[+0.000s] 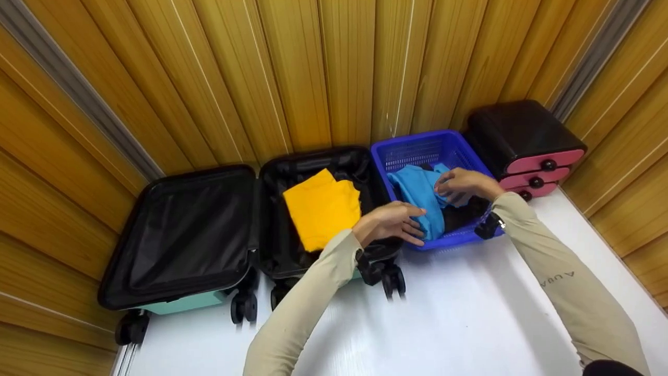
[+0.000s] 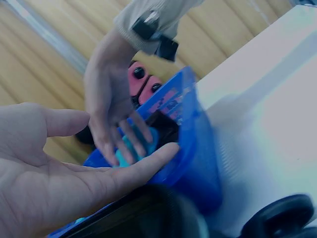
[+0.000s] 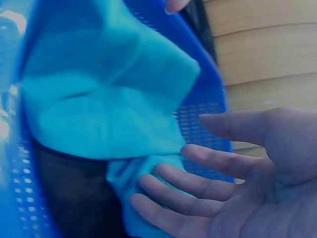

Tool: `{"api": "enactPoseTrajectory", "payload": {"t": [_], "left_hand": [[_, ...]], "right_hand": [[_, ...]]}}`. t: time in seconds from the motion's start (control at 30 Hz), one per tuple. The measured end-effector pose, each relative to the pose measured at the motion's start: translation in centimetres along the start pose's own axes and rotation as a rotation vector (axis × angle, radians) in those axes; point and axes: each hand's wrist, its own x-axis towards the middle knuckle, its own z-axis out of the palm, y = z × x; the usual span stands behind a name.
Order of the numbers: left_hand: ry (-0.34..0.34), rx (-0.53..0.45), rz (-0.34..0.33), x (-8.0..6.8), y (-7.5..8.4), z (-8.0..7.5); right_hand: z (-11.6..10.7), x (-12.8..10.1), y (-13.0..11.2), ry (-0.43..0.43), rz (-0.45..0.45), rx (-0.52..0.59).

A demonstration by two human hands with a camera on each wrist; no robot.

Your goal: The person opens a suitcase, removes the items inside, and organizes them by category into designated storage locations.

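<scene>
A: Reaching in from the white table [image 1: 469, 313], both hands meet at the blue basket [image 1: 417, 149]. Nearest to us, the left hand [image 1: 391, 223] lies over the basket's near-left corner with fingers straight and relaxed, fingertips on the turquoise cloth [image 1: 417, 193].

B: Is it pinching the cloth?

A: No. The left wrist view shows its palm spread, fingers extended along the basket's rim, closing on nothing.

B: And the other hand?

A: The right hand [image 1: 462, 184] sits a little farther in, above the middle of the basket. Its fingers are loosely spread and bent only slightly, their tips touching the cloth's folded edge.

B: Where does the cloth lie?

A: Inside the basket, on top of a dark garment [image 1: 464, 216].

B: What stands around the basket?

A: Touching its left side, an open suitcase [image 1: 209, 235] holds a folded yellow garment [image 1: 321, 206]. Just beside its right, a black drawer unit [image 1: 522, 138] with pink drawer fronts. Behind the basket rises the wood-panelled wall [image 1: 313, 68].
</scene>
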Motion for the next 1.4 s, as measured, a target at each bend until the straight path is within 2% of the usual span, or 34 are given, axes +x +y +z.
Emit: {"api": "enactPoseTrajectory", "payload": {"t": [0.13, 0.2, 0.33, 0.53, 0.63, 0.8, 1.07, 1.4], "left_hand": [[0.005, -0.021, -0.031, 0.1, -0.3, 0.6], [0.018, -0.03, -0.022, -0.2, -0.3, 0.4], [0.066, -0.022, 0.045, -0.9, -0.1, -0.3], [0.212, 0.012, 0.173, -1.5, 0.2, -1.8], [0.276, 0.012, 0.193, -1.9, 0.3, -2.7], [0.332, 0.048, 0.194, -3.2, 0.5, -4.6], [0.422, 0.067, 0.233, -5.5, 1.1, -7.6], [0.456, 0.089, 0.252, -7.0, 1.1, -9.5]], "right_hand": [[1.0, 0.6, -0.1, -0.077, 0.02, -0.009], [1.2, 0.7, -0.3, -0.081, 0.016, -0.009], [1.1, 0.8, -0.8, -0.013, -0.008, 0.024], [1.0, 0.9, -1.7, 0.094, -0.079, 0.182], [1.2, 0.9, -2.2, 0.122, -0.119, 0.238], [1.8, 1.3, -3.6, 0.156, -0.152, 0.324], [2.4, 2.5, -6.4, 0.141, -0.173, 0.381], [4.0, 3.8, -9.0, 0.031, -0.186, 0.463]]}}
